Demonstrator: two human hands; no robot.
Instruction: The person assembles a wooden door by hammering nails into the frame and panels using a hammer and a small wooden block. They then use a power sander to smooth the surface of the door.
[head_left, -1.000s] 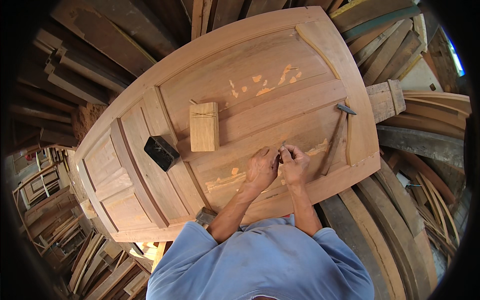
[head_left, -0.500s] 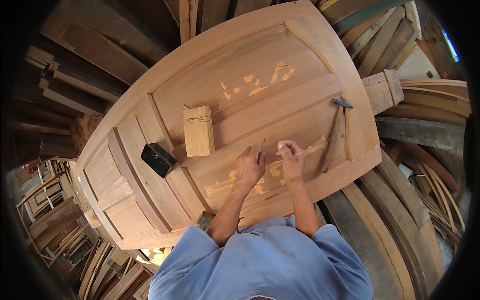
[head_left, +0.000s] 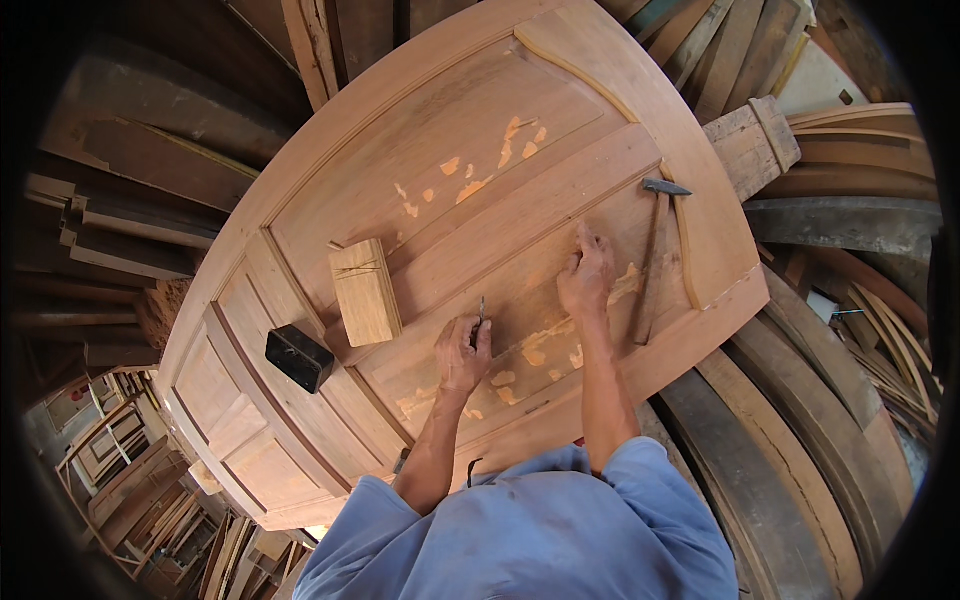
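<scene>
A large reddish-brown wooden door (head_left: 560, 140) with recessed panels lies flat under both hands. In my left hand (head_left: 463, 358), above the near panel, a thin, dark metal tool (head_left: 482, 308) with a narrow tip points away from me; its exact kind is unclear. My right hand (head_left: 588, 275) reaches farther across the same panel, fingers stretched toward the moulding strip, thumb apart; nothing shows in it. Pale orange filler patches (head_left: 535, 352) mark the wood between and below the hands. A hammer (head_left: 655, 265) with a wooden handle lies right of my right hand.
Left of my hands, a wooden block (head_left: 366, 292) with thin lines across its top and an open black box (head_left: 299, 358) rest on the door. Stacked boards (head_left: 165, 180) crowd the far left. Curved planks (head_left: 790, 430) lie close along the right side.
My right hand has moved away from my left, farther across the panel, and its pinch has loosened. My left hand keeps the thin tool. The whole view has shifted slightly.
</scene>
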